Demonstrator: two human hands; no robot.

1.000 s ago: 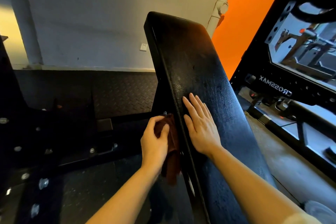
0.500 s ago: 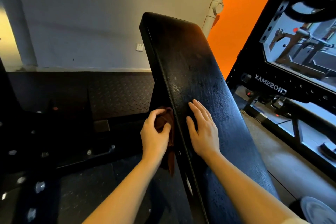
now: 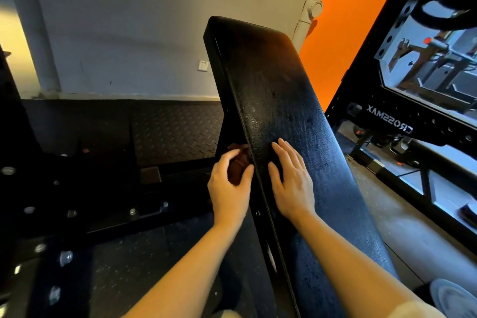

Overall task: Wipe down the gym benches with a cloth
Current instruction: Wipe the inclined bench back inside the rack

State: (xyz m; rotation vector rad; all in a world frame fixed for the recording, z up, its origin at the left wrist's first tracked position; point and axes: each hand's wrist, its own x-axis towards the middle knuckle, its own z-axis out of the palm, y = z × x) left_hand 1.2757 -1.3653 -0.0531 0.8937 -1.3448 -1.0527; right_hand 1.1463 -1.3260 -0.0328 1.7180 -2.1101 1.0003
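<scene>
A long black padded bench (image 3: 278, 90) runs away from me, tilted upward. My left hand (image 3: 228, 188) grips a dark brown cloth (image 3: 238, 162) and holds it against the bench's left side edge. Most of the cloth is hidden by my fingers and the pad's edge. My right hand (image 3: 291, 178) lies flat on the bench's top surface, fingers straight and pointing up the pad.
A black rack (image 3: 402, 121) labelled CROSSMAX in mirror writing stands to the right before a mirror. A weight plate (image 3: 451, 299) lies at the bottom right. Black floor mats and a bolted steel frame (image 3: 77, 214) fill the left. A white pipe (image 3: 309, 8) runs up the far wall.
My left hand has slid the cloth up along the bench's left edge. The hanging tail of the cloth is no longer visible. My right hand has shifted slightly up the pad.
</scene>
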